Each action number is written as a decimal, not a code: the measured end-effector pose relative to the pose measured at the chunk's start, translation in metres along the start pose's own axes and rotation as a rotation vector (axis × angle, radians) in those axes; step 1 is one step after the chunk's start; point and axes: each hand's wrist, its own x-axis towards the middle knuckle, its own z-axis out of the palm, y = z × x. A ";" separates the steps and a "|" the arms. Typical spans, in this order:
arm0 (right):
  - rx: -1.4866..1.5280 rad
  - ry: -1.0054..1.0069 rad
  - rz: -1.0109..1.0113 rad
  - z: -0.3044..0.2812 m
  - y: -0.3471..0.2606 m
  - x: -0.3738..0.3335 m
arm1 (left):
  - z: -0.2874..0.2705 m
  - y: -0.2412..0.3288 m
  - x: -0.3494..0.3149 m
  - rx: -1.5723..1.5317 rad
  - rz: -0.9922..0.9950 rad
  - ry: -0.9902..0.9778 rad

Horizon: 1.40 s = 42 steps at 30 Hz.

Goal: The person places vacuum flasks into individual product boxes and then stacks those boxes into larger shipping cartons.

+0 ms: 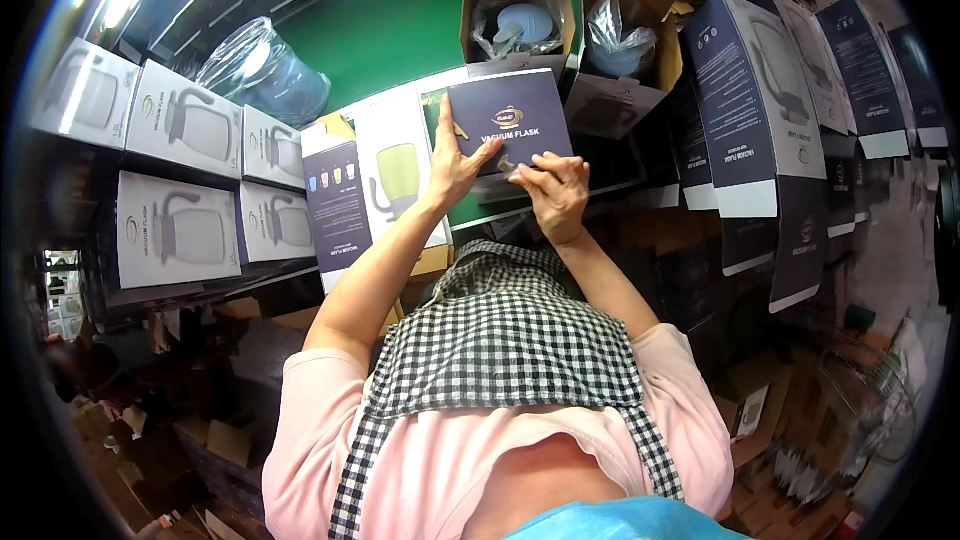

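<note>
Blue cloth (630,522) sits nearest; beyond, a dark box (530,98) is at the green desk (385,50), left hand (455,172) spread wide, right hand's (558,192) grip narrow (contents unclear), seemingly closing its near edge, which next calls for steady pressure

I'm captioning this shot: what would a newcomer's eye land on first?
Probably the black-and-white checked apron at the centre. Just above it, the left hand lies on a dark blue carton, with the right hand at its near right side. Then the bright green worktop beyond, between a plastic-wrapped blue jug on the left and two open cartons on the right.
</note>
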 end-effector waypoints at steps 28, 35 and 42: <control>0.089 -0.326 0.404 -0.044 0.004 0.043 | -0.041 0.028 0.053 0.367 -0.133 -0.068; -0.014 -0.208 0.171 0.000 0.031 0.143 | -0.028 0.018 0.159 0.532 0.133 0.286; 0.277 -0.388 0.311 0.133 0.080 0.210 | -0.074 0.017 0.131 0.638 0.382 0.405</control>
